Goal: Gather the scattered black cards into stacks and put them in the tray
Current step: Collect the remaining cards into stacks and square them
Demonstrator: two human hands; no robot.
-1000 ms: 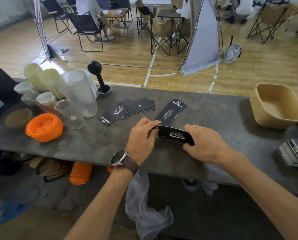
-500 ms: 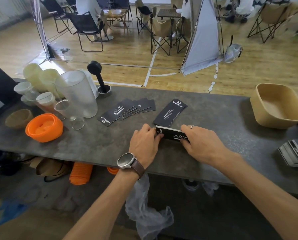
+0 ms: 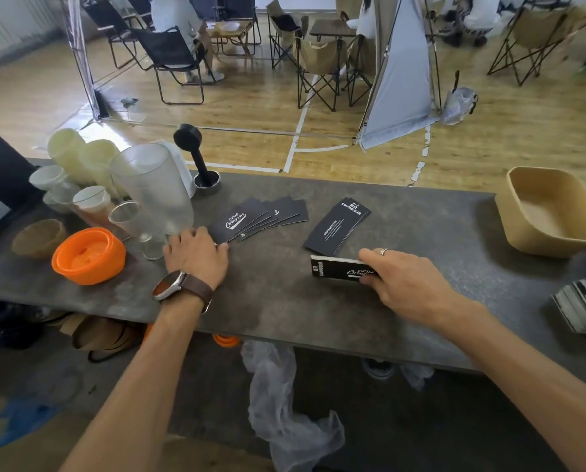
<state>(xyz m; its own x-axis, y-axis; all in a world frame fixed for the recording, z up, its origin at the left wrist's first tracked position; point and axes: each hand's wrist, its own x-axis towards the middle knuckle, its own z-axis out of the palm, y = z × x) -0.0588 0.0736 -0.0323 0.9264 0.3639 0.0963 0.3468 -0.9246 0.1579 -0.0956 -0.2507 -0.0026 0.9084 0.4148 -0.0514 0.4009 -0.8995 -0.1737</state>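
My right hand (image 3: 409,282) grips a squared stack (image 3: 339,268) near the table's (image 3: 284,301) front edge. My left hand (image 3: 198,255), fingers (image 3: 221,247) spread flat, touches the fanned cards (image 3: 264,216); sweeping them together looks next, the tray (image 3: 523,229) afterward.

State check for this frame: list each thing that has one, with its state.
Left hand: fingers on the fanned cards.
Right hand: grips the squared stack.
Fanned cards: spread on the counter.
Squared stack: held on edge.
Small card pile: lying flat.
Tray: holds no cards.
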